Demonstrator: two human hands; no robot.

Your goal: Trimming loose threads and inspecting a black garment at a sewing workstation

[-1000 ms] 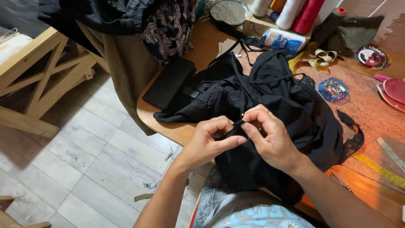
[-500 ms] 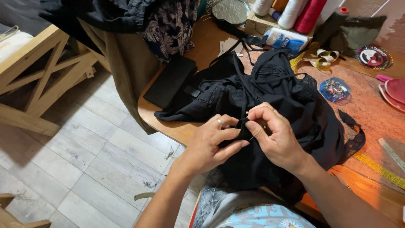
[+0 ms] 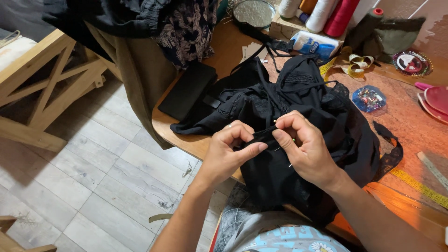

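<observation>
Fingers of both hands meet over a fold of black garment (image 3: 298,116) at the near edge of the table (image 3: 196,144), close to the body, likely so the small work sits right under the eyes. The left hand (image 3: 228,151) pinches a narrow black strip or edge of the cloth between thumb and forefinger, its grip closed on the fabric, seemingly to hold that bit taut and still. The right hand (image 3: 303,147) has its grip closed too, fingertips pressed on the same fold just beside the left; thin pins (image 3: 284,148) with pale heads show at its fingers, though whether one is held or already stuck in the cloth cannot be told. Most of the garment lies spread over the table and drapes off the edge toward the lap, which takes the weight off the pinched part. A flat black case (image 3: 186,91) lies to the left, touching the cloth. Farther back, well apart from the hands, stand thread cones (image 3: 329,14), and a small clear box of pins (image 3: 368,99) sits within easy reach to the right. A yellow tape measure (image 3: 420,186) runs along the right of the table.
</observation>
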